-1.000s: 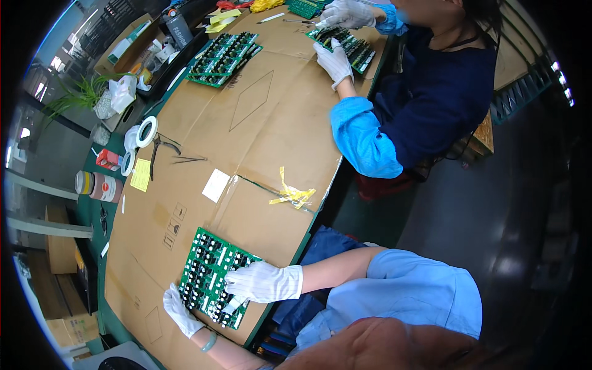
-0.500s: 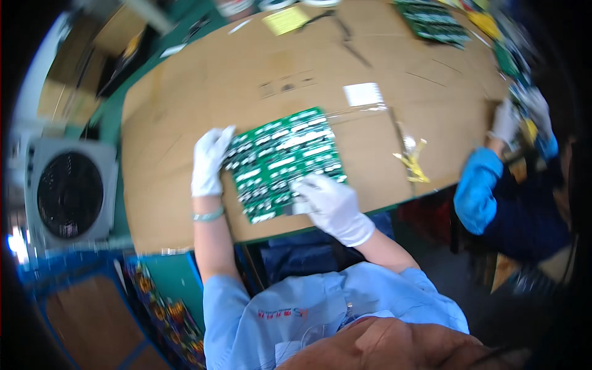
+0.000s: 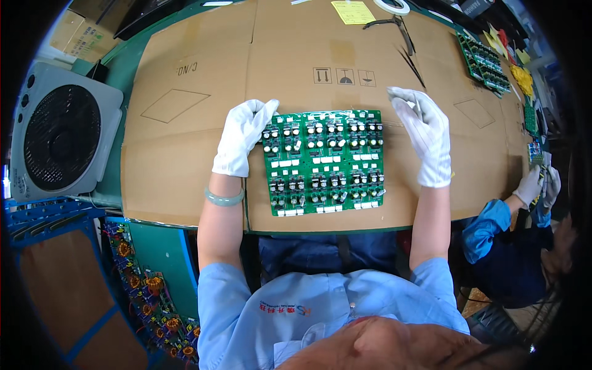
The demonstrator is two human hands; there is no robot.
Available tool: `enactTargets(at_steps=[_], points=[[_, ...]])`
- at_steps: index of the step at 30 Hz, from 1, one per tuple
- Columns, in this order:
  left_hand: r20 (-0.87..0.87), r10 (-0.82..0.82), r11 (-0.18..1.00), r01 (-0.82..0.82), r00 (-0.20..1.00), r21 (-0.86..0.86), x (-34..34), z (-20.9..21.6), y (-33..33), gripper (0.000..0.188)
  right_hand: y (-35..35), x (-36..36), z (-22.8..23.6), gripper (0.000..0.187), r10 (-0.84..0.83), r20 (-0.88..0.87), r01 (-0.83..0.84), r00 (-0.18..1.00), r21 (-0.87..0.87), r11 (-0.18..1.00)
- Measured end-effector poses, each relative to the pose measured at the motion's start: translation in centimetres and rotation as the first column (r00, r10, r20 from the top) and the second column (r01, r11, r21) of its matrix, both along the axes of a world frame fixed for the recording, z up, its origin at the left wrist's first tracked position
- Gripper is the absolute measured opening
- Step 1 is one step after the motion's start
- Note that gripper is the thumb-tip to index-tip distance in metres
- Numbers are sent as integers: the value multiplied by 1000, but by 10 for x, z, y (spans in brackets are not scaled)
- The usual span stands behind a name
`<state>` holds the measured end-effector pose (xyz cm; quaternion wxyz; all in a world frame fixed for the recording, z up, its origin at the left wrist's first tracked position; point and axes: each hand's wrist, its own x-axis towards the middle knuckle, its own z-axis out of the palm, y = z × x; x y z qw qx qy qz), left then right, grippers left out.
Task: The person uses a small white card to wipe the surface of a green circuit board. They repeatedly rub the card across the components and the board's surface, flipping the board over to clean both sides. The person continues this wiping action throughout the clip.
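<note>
A green circuit board (image 3: 327,164) crowded with white connectors and small round capacitors lies on the cardboard sheet in front of me. My left hand (image 3: 245,137), in a white glove, pinches the board's upper left corner between thumb and fingers. To the right of the board, apart from it, my gloved right hand (image 3: 425,135) hovers above the cardboard. Its thumb and fingers curl together at the tips; anything between them is too small to make out.
Flat cardboard (image 3: 191,148) covers the table. Pliers (image 3: 398,31), tweezers (image 3: 412,66), a yellow slip (image 3: 353,12) and a tape roll (image 3: 392,6) lie at the back. Stacked boards (image 3: 484,65) sit far right, near a co-worker's gloved hands (image 3: 538,186). A fan (image 3: 63,137) stands left.
My right hand has left the board's lower right part and moved right. The board, tilted before, now lies nearly square to me. My left hand stays at its left edge. The view has shifted.
</note>
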<state>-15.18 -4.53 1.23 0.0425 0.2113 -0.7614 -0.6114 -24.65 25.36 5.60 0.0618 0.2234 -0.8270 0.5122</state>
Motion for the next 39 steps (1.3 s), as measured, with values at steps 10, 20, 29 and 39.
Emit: enactTargets(at_steps=[10, 20, 29, 39], points=[[-78, 82, 994, -75, 994, 80, 4, 1, 5, 28, -4, -11, -28, 24, 276, 293, -222, 915, -206, 953], [-90, 96, 994, -92, 991, 55, 3, 3, 7, 27, 4, -10, -29, 29, 325, 379, -266, 867, -199, 943], [-337, -247, 569, -146, 908, -809, -7, 1, 13, 10, -9, -9, -31, 36, 91, -37, -86, 995, 111, 990], [-59, 49, 998, -52, 997, -48, 1, 6, -7, 27, -22, -6, -37, 34, 148, -208, -76, 967, 318, 945]])
